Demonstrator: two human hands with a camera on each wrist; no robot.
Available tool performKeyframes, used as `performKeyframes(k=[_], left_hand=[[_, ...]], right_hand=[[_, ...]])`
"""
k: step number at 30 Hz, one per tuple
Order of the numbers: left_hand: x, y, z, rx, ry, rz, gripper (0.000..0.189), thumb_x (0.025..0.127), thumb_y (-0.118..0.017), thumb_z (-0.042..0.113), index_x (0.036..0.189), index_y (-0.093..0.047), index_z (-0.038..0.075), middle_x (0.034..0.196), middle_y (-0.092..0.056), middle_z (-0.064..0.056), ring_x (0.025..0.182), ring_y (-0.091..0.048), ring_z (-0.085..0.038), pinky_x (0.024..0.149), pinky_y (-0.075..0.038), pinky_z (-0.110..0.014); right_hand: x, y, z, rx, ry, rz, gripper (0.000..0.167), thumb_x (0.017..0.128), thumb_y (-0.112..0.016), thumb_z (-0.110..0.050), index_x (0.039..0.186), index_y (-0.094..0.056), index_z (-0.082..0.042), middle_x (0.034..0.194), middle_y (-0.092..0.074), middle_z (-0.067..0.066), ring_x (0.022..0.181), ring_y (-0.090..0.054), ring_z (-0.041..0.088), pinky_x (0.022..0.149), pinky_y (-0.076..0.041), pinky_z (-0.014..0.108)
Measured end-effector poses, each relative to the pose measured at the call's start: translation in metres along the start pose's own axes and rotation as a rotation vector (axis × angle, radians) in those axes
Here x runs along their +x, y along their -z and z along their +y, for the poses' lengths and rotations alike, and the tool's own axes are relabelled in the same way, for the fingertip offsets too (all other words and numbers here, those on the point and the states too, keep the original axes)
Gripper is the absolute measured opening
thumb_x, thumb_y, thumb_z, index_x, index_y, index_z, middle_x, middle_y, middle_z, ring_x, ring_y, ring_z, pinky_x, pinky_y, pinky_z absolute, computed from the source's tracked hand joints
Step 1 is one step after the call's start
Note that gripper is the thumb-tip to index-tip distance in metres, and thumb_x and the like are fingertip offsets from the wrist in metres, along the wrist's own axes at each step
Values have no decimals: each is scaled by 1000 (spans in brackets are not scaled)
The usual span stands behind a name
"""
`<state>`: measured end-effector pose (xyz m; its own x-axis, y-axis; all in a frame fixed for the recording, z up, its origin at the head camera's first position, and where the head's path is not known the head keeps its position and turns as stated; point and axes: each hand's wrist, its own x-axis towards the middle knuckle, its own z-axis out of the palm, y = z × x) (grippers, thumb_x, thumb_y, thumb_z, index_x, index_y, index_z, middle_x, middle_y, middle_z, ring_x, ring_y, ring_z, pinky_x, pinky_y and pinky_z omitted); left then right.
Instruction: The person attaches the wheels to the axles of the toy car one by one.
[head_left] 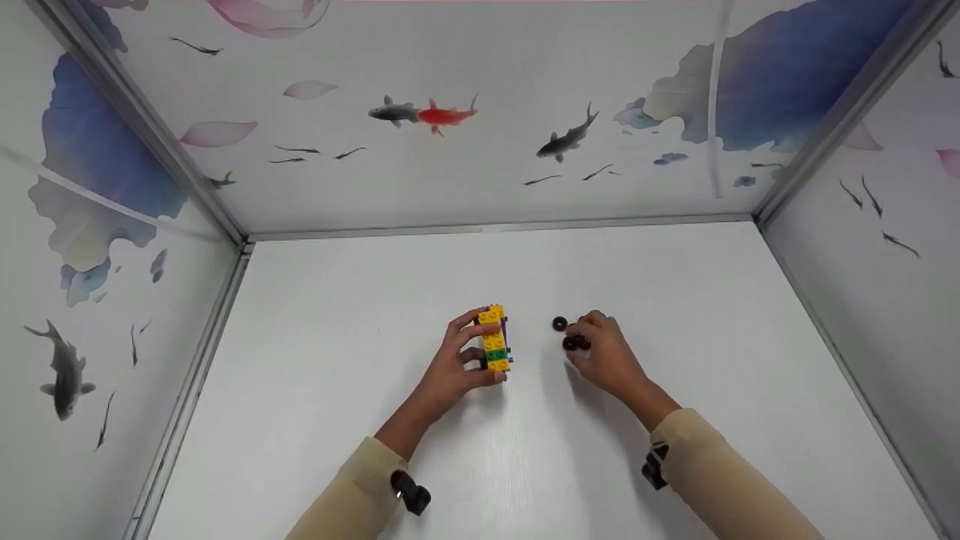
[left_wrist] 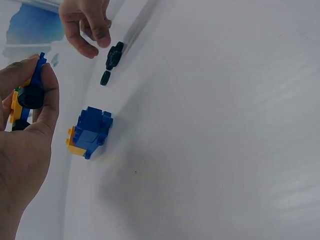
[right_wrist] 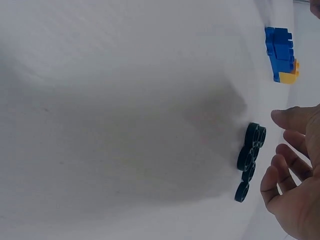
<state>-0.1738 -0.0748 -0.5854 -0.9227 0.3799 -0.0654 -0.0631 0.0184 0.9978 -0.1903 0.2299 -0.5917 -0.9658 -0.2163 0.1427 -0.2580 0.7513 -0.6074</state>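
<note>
My left hand (head_left: 448, 375) grips a toy brick vehicle (head_left: 493, 341), yellow and green on its studded side. Its blue part and black wheels show between thumb and fingers in the left wrist view. The right hand (head_left: 609, 361) hovers at several loose black wheels (right_wrist: 245, 159), its fingers slightly bent around them. A gap separates thumb from fingers in the right wrist view, and nothing is seen pinched there. A second brick piece, blue and yellow (left_wrist: 92, 132), stands on the table below the left hand; in the head view I cannot make it out.
The white table (head_left: 337, 322) is walled in by printed panels on the left, right and back (head_left: 480, 172). A metal strip (head_left: 480, 229) runs along the table's back edge. Small black devices (head_left: 411, 493) are strapped at both sleeves.
</note>
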Motion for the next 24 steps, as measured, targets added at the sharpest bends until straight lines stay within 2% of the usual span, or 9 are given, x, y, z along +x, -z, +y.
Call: performKeyframes(k=[4, 8, 13, 24], left_hand=[[-1, 0, 0, 5, 8, 7, 74, 89, -90, 1, 151, -63, 32, 179, -21, 9, 128, -65, -30, 102, -65, -30], [-2, 1, 0, 2, 10, 8, 75, 89, -89, 1, 154, -60, 25, 179, -19, 9, 128, -64, -31, 101, -65, -30], [-2, 1, -1, 5, 6, 3, 76, 90, -89, 2, 157, -58, 20, 180, -18, 9, 128, -64, -31, 101, -65, -30], [-3, 0, 1, -5, 4, 4, 74, 90, -89, 2, 153, -62, 29, 179, -21, 10, 127, -65, -30, 101, -65, -31]], right_hand=[[-1, 2, 10, -29, -63, 15, 32, 90, -84, 3, 121, -76, 3, 128, -66, 20, 117, -58, 39, 100, -59, 51], [-3, 3, 17, -45, -107, 9, 29, 93, -78, 2, 123, -76, 2, 129, -65, 20, 116, -58, 38, 98, -59, 52], [-4, 3, 21, -49, -112, -4, 27, 95, -75, 2, 122, -76, 2, 126, -67, 20, 114, -59, 37, 97, -59, 52], [-4, -2, 26, -88, -99, 15, 8, 94, -80, 1, 101, -77, 3, 122, -71, 18, 115, -64, 39, 101, -59, 52]])
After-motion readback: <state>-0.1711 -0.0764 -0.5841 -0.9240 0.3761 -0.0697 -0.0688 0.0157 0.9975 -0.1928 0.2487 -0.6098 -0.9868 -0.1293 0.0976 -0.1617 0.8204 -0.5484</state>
